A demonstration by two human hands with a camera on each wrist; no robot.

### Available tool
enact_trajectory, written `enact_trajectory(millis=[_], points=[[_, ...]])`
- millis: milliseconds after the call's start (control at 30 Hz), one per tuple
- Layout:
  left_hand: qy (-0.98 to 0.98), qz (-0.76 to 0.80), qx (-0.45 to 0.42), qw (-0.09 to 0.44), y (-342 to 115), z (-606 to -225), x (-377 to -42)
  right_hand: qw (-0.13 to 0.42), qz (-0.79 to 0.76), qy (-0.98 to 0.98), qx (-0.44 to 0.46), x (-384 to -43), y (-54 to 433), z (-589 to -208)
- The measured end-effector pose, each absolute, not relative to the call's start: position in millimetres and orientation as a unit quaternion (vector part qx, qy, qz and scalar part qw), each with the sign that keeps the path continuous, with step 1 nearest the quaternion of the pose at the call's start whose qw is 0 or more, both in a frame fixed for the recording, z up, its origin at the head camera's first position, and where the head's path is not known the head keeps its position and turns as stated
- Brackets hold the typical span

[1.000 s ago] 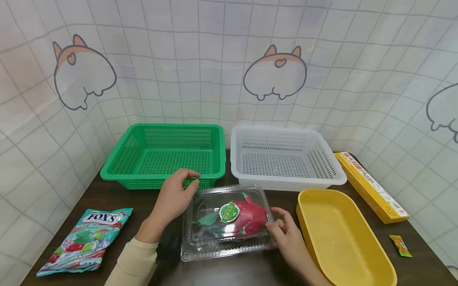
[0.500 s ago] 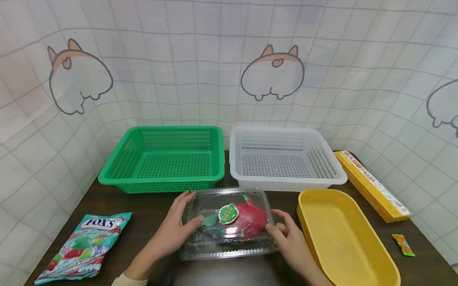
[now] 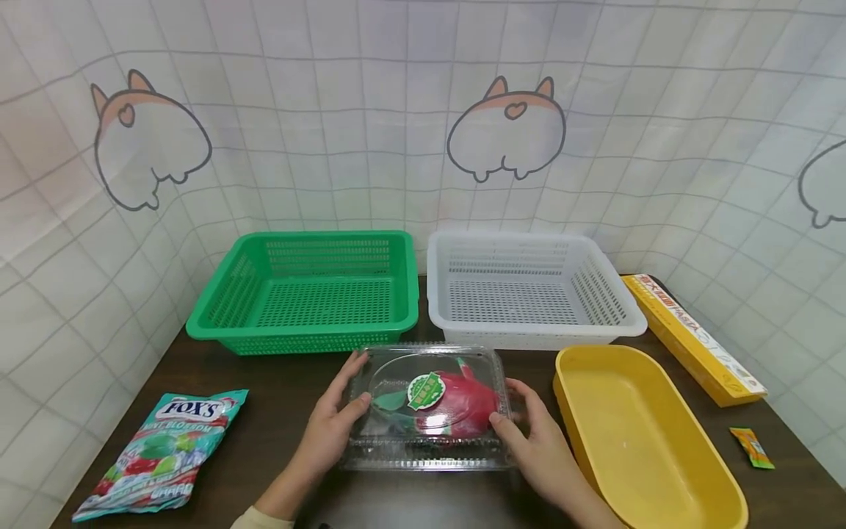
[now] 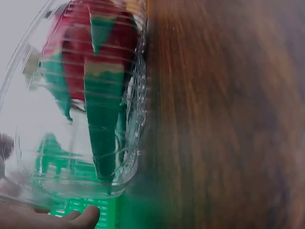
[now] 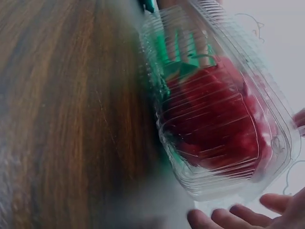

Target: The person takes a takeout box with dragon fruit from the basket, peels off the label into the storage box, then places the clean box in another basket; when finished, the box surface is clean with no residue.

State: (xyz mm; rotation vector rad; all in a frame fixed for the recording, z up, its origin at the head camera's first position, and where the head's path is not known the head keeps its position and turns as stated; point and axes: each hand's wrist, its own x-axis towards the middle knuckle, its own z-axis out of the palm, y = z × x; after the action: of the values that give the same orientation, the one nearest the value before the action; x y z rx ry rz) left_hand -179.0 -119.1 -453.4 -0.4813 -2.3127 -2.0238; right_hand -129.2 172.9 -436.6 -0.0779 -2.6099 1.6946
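A clear plastic clamshell box [image 3: 390,452], lid closed, sits in front of me on the dark table. Inside lies a red dragon fruit [image 3: 469,404] with green leaf tips; a round green-and-white sticker [image 3: 426,391] shows on the lid. My left hand [image 3: 330,422] holds the box's left side, thumb at the lid's edge. On the opposite side my right hand [image 3: 538,444] grips it, thumb near the front corner. The right wrist view shows that hand's fingers [image 5: 243,217] along the box's end. Close beside the box in the left wrist view is the wood table [image 4: 214,119].
Behind the box stand a green basket [image 3: 317,342] and a white basket [image 3: 529,338]. A yellow tub [image 3: 634,433] is right of my right hand, with a yellow pasta box [image 3: 694,342] and small orange packet [image 3: 752,448] beyond. A Fox's candy bag [image 3: 161,452] lies far left.
My left hand has come down from near the green basket onto the box's left side. The box has turned slightly and now sits squarer to me. My right hand stays on its right side.
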Motion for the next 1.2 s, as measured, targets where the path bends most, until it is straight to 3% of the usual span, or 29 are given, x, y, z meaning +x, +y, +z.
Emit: enact_trajectory(millis=[133,367,600,700,1067,1200], points=[[-0.746,-0.651,-0.138,0.025,-118,-453,-177,0.054,0.545,-0.837,-0.004,-129,173,-439],[-0.786,-0.605,-0.115,0.058,-117,-446,-168,0.181,0.543,-0.820,0.022,-131,170,-433],[-0.799,-0.584,-0.119,0.081,-116,-445,-166,0.275,0.465,-0.833,0.123,-137,166,-418],[-0.798,-0.584,-0.120,0.085,-116,-444,-166,0.263,0.438,-0.845,0.159,-143,160,-410],[-0.793,-0.592,-0.125,0.075,-120,-446,-169,0.112,0.395,-0.883,0.226,-165,138,-398],[-0.795,-0.589,-0.126,0.075,-121,-447,-169,0.084,0.372,-0.893,0.238,-169,134,-395]])
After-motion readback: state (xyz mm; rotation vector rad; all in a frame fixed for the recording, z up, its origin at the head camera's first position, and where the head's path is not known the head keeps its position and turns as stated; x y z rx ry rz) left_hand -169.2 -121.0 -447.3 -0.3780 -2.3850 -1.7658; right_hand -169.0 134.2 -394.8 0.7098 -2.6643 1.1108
